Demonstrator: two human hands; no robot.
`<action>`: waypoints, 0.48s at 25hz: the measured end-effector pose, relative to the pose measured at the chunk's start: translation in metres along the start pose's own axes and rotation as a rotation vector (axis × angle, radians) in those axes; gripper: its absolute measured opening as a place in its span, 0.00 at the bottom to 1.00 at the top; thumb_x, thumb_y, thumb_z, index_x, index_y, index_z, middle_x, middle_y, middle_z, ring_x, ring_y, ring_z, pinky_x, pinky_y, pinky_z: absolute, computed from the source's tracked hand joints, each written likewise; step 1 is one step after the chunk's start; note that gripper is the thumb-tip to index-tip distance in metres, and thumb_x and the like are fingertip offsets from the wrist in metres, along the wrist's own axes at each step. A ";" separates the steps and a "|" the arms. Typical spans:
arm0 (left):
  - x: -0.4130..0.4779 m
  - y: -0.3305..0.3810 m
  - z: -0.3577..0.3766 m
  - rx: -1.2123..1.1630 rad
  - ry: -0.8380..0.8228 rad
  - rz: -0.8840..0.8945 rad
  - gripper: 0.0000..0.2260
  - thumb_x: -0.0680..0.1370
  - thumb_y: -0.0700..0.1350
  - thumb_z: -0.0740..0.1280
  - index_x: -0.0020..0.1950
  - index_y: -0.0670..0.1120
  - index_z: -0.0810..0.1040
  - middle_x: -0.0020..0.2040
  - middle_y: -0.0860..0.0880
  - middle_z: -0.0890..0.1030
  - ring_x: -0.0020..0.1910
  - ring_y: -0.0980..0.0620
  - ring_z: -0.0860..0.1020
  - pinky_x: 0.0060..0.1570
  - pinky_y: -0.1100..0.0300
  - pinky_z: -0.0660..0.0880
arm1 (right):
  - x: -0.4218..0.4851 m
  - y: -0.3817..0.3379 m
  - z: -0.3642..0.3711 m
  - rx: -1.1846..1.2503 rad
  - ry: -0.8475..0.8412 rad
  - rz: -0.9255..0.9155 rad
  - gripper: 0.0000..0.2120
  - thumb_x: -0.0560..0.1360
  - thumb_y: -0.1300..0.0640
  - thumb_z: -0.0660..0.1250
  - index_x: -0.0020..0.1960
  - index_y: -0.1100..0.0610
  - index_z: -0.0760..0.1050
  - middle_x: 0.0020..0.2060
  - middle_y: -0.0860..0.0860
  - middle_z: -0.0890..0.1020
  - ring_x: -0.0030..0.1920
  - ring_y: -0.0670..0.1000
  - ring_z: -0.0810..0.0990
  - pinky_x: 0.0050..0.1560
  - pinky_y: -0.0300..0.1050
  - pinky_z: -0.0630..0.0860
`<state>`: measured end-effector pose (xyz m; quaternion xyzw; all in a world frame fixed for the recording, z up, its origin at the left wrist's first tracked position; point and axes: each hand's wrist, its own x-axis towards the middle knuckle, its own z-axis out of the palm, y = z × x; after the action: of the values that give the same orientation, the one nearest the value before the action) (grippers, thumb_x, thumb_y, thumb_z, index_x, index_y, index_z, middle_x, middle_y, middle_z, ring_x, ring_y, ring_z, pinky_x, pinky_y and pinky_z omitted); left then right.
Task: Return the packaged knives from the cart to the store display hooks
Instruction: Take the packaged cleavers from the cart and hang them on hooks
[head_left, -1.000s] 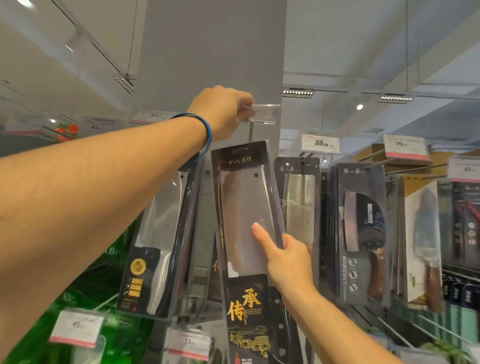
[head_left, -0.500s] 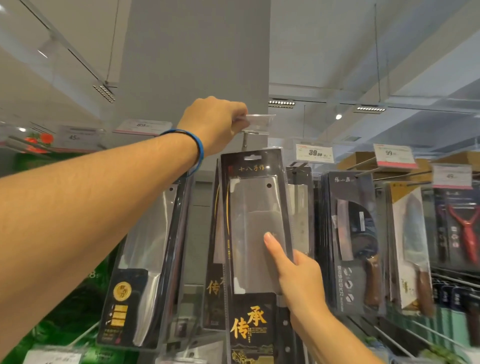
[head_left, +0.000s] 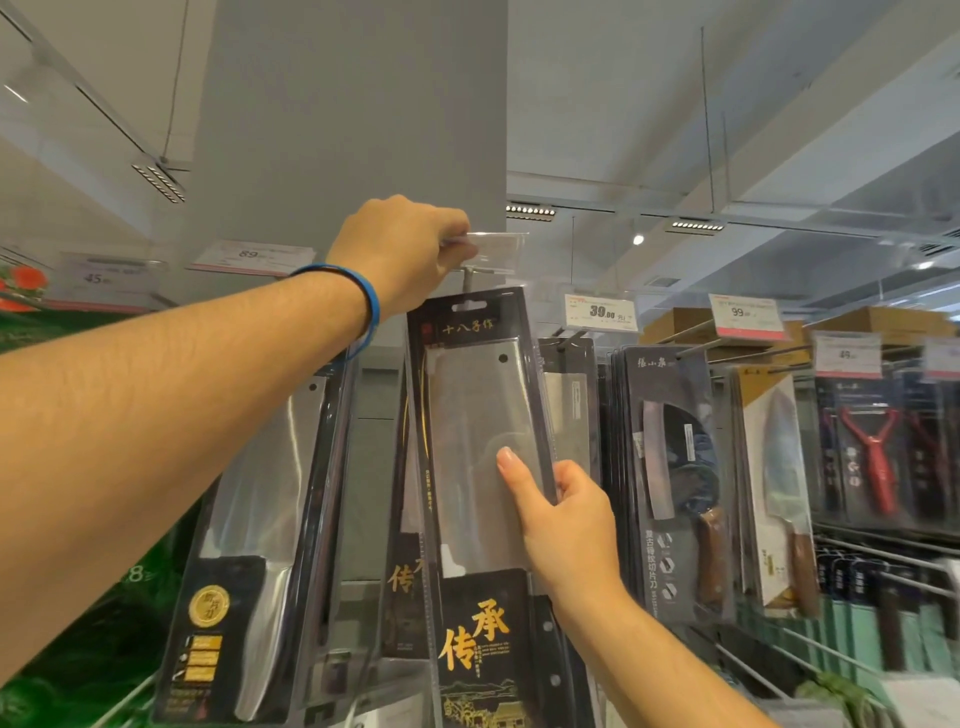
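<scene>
A packaged cleaver (head_left: 470, 447) in a black card with gold characters is held upright in front of the display. My right hand (head_left: 563, 514) grips its right edge, thumb across the clear blister. The pack's hang slot sits just below a metal display hook (head_left: 470, 278). My left hand (head_left: 402, 252), with a blue band at the wrist, pinches the clear price-tag holder (head_left: 493, 249) at the hook's tip and lifts it. Whether the slot is over the hook cannot be told.
Another packaged cleaver (head_left: 265, 519) hangs at the left under my forearm. More knife packs (head_left: 670, 478) and a red peeler (head_left: 872, 457) hang on hooks to the right, under price tags (head_left: 600, 313). A grey pillar (head_left: 353, 130) rises behind.
The pack in my right hand has risen a little toward the hook. My left hand keeps hold of the tag holder. The view has tilted slightly.
</scene>
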<state>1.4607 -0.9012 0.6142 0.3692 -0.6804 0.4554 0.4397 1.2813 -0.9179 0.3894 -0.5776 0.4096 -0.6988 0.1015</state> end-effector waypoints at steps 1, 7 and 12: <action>-0.001 0.001 0.000 0.002 -0.002 -0.001 0.14 0.83 0.57 0.58 0.54 0.48 0.77 0.41 0.48 0.79 0.38 0.45 0.74 0.38 0.57 0.67 | -0.001 -0.001 0.000 -0.011 -0.012 0.014 0.25 0.72 0.30 0.68 0.45 0.52 0.70 0.44 0.45 0.75 0.44 0.47 0.76 0.46 0.46 0.74; -0.001 0.004 -0.004 0.036 -0.008 -0.004 0.15 0.83 0.56 0.58 0.53 0.47 0.78 0.43 0.45 0.82 0.39 0.45 0.74 0.37 0.56 0.66 | -0.003 -0.010 0.000 -0.018 -0.008 0.050 0.36 0.71 0.28 0.67 0.49 0.64 0.76 0.49 0.61 0.83 0.50 0.62 0.82 0.52 0.64 0.80; -0.002 0.003 -0.004 0.028 -0.020 -0.013 0.15 0.83 0.57 0.58 0.53 0.48 0.77 0.44 0.46 0.81 0.39 0.45 0.74 0.38 0.56 0.67 | -0.005 -0.010 -0.006 -0.013 -0.010 0.070 0.35 0.69 0.26 0.65 0.45 0.60 0.75 0.41 0.56 0.82 0.41 0.56 0.81 0.45 0.57 0.80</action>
<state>1.4593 -0.8960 0.6121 0.3843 -0.6760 0.4583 0.4305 1.2804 -0.9057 0.3925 -0.5670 0.4338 -0.6892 0.1241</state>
